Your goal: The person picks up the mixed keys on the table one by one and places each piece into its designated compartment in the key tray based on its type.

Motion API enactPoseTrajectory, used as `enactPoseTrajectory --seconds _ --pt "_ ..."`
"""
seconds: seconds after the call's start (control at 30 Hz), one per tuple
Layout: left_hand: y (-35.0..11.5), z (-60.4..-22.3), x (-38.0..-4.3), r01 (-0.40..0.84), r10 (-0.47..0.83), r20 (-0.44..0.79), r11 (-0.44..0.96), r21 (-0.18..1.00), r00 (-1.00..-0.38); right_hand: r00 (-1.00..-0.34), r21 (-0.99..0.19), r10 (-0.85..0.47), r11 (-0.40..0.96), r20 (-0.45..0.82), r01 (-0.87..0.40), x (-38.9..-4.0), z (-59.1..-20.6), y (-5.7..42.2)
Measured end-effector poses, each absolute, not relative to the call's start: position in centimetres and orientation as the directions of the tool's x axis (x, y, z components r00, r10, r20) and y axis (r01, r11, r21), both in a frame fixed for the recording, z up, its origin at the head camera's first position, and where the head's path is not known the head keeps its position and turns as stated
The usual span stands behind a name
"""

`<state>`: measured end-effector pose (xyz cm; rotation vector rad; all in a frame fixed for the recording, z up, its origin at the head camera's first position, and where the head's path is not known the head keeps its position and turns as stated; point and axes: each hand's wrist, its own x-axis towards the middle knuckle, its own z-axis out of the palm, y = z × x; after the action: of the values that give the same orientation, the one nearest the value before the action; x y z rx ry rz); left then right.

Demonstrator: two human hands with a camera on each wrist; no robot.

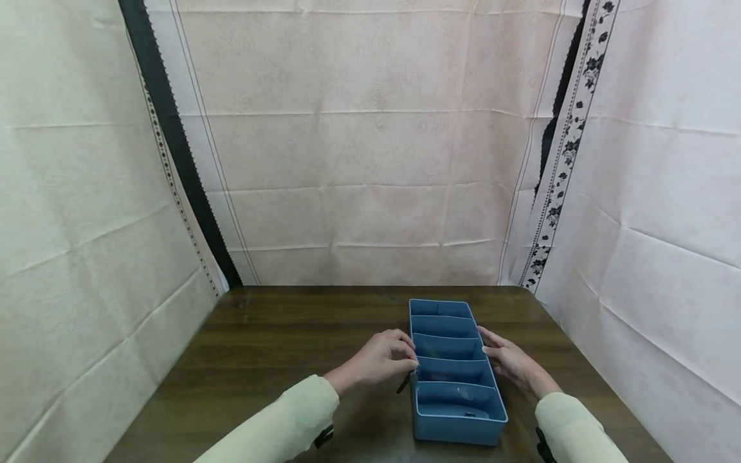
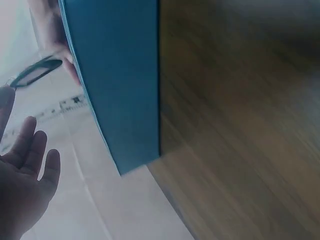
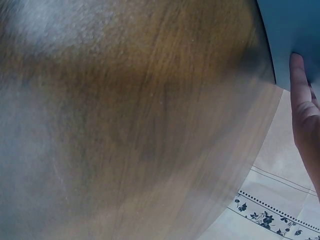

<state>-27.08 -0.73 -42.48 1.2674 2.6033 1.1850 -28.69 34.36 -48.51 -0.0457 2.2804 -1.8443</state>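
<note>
My left hand [image 1: 386, 357] is at the left long side of a blue divided box [image 1: 459, 429]. Its thumb and forefinger pinch a small dark leaf-shaped loop [image 2: 52, 62] by a thin ring at one end. In the head view this loop hangs below the fingertips, beside the box wall. The other fingers spread apart in the left wrist view. My right hand [image 1: 512, 361] rests against the box's right side near the middle, its straight forefinger [image 3: 299, 82] laid on the outer wall. A small dark item [image 1: 470, 414] lies in the nearest compartment.
The box stands lengthwise on a dark brown wooden table [image 1: 278, 360], right of centre, with several compartments in a row. Pale cloth [image 1: 370, 154] hangs behind the table and along both sides, with a flowered border [image 1: 570, 145] at the right corner.
</note>
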Motion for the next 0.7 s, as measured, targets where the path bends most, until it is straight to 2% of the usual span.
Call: enactPoseTrajectory --seconds 0.2,0.5,0.6,0.7 --pt "1.9 -42.0 -26.0 0.71 0.731 0.305 0.335 0.62 -0.611 -0.98 -0.972 -0.148 0.213 -0.135 0.101 -28.7 -48.7 34.3" --pt "4.1 -43.0 -25.5 0.791 0.792 0.3 0.338 0.51 -0.531 -0.981 -0.969 -0.141 0.225 -0.133 0.099 -28.6 -48.7 34.3" --pt "3.7 -43.7 -25.9 0.791 0.785 0.299 0.358 0.496 -0.542 -0.979 -0.969 -0.15 0.224 -0.135 0.1 -28.4 -48.6 34.4" --pt "2.1 -44.1 -26.8 0.745 0.732 0.293 0.418 0.52 -0.615 -0.978 -0.968 -0.145 0.222 -0.149 0.114 -28.3 -48.5 34.7"
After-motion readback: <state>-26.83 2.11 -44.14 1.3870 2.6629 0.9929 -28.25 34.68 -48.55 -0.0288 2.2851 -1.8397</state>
